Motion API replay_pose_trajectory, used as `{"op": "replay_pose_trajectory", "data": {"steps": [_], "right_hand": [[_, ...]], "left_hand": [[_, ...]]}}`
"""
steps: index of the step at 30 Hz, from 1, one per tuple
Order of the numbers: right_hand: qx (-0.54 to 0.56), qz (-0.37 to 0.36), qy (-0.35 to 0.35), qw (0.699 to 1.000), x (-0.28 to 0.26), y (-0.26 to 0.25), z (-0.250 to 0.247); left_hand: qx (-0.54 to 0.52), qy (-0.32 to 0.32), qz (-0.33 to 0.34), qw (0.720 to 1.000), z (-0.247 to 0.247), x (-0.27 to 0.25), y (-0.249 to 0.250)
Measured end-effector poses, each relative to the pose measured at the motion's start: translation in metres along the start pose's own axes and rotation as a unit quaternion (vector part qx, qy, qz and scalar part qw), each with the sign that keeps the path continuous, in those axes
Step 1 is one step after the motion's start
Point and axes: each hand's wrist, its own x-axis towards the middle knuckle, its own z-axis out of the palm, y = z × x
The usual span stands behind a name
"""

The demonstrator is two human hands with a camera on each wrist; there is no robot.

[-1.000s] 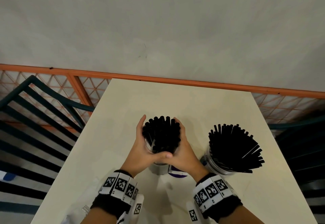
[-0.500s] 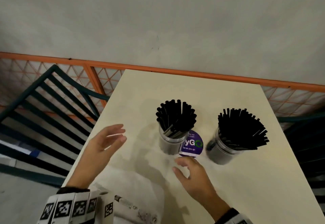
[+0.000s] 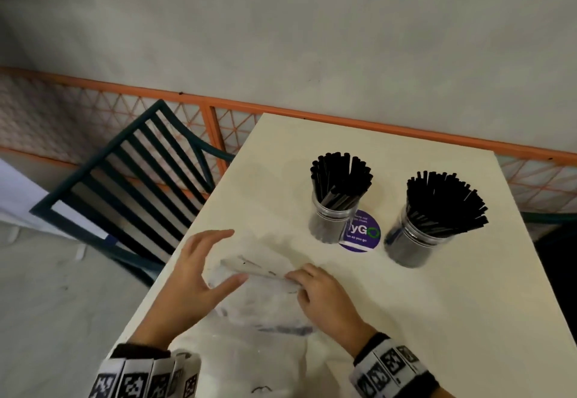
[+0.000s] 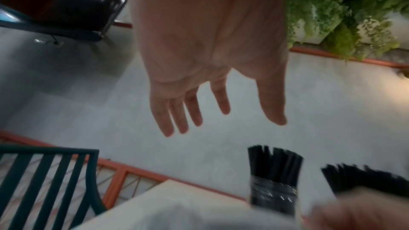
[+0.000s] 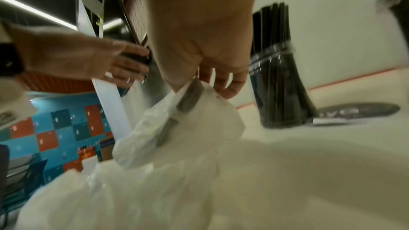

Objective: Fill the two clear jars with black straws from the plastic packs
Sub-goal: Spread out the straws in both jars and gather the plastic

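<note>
Chair (image 3: 125,185): I see it far left of the sticker, dark slatted back against the table (image 3: 437,319) edge, on the floor side.

Left hand (image 3: 199,272): I've got it left of the sticker and nearer me, fingers spread and straight, gripping nothing; the left wrist view shows the palm (image 4: 208,45) open in the air. Thumb tip sits just beside the pack; whether it touches, I cannot tell.

Pack (image 3: 259,276): crumpled clear plastic, lying on the table left of the sticker and nearer me, between my two hands. More plastic trails from it towards my wrists.

Right hand (image 3: 324,294): just below-left of the sticker, fingers curled, pinching the pack's folded edge; the right wrist view shows fingertips (image 5: 230,92) closed on the plastic (image 5: 194,111) and lifting it off the table.

Left jar (image 3: 331,222): upright, touching the sticker's left edge and covering part of it, packed with black straws (image 3: 342,176) standing well above the rim.

Sticker (image 3: 363,235): round, purple, flat on the table between the jars.

Right jar (image 3: 415,241): upright, just right of the sticker, its straws (image 3: 446,201) fanned out and leaning right.

Railing (image 3: 374,126): orange, running behind the table's far edge, beyond the sticker.
</note>
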Motion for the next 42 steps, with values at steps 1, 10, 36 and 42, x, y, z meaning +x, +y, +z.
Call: {"op": "replay_pose_trajectory", "data": {"steps": [1,10,36,42], "right_hand": [[0.017,-0.012,0.019,1.000,-0.002,-0.002,-0.008],[0.343,-0.028,0.184,0.921,-0.036,-0.057,-0.049],[0.239,-0.077,-0.144,0.957,-0.047,-0.096,0.019],[0.066,0.086,-0.171,0.979,-0.008,-0.073,0.048]], "left_hand": [[0.013,-0.020,0.004,1.000,0.007,-0.009,0.000],[-0.117,-0.172,0.015,0.978,0.058,-0.049,0.045],[-0.396,-0.004,-0.224,0.890,0.042,-0.114,0.001],[-0.257,0.045,-0.214,0.941,-0.009,-0.130,-0.053]]}}
